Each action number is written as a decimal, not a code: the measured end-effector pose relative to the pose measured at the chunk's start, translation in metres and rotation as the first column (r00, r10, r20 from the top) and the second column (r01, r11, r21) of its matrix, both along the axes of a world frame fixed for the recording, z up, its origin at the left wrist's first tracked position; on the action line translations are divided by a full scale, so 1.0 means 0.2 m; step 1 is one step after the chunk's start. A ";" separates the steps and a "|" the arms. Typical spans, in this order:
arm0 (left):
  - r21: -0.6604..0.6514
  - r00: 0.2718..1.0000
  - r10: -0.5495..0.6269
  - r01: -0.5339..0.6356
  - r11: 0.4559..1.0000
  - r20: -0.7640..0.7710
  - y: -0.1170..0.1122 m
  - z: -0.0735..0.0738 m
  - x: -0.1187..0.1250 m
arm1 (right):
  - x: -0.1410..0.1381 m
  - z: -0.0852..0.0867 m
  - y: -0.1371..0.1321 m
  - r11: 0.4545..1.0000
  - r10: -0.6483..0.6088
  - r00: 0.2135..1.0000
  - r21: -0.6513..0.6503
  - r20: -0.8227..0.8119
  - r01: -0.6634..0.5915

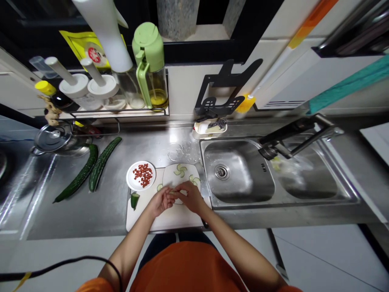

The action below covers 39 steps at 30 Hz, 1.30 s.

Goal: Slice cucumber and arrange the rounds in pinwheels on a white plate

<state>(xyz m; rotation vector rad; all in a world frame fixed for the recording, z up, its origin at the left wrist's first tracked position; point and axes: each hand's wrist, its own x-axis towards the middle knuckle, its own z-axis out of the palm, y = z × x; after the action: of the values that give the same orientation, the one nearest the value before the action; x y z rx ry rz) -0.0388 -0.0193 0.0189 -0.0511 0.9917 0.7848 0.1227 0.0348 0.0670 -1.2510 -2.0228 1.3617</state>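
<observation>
My left hand and my right hand meet above a white plate, their fingertips pinched together on a thin, pale cucumber slice that is mostly hidden by the fingers. On the plate, cucumber slices form a pinwheel at the back. A second fan of slices lies at the right, partly behind my right hand, and another bit shows beside my left hand. The plate rests on a white cutting board. A cut cucumber end sits at the board's left edge.
A small white dish of diced red pieces overlaps the board's back left corner. Two whole cucumbers lie farther left, near a lidded pot. To the right are a double sink and a faucet. An oil jug stands on the rack.
</observation>
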 end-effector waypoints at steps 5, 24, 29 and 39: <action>0.073 0.999 0.041 -0.042 0.996 0.008 0.01 0.02 0.01 | 0.04 0.02 0.00 0.999 0.022 1.000 -0.030 0.003 -0.022; 0.214 0.530 0.000 0.342 0.915 -0.848 -0.06 -0.07 0.12 | 0.17 -0.18 0.06 0.989 0.056 0.944 0.109 0.325 -0.096; 0.119 0.261 -0.033 0.544 0.831 -0.965 -0.07 -0.04 0.17 | 0.17 -0.19 0.05 0.976 0.111 0.877 0.117 0.468 -0.186; -0.071 0.069 -0.153 0.657 0.751 -0.986 -0.05 -0.01 0.22 | 0.15 -0.23 0.03 0.945 0.144 0.806 0.162 0.574 -0.284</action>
<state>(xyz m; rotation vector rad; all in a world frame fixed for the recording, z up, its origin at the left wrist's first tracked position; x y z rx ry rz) 0.0045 -0.0292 0.0163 1.2908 1.9222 0.3408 0.1521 0.0410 0.0210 -1.4559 -2.7080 0.8437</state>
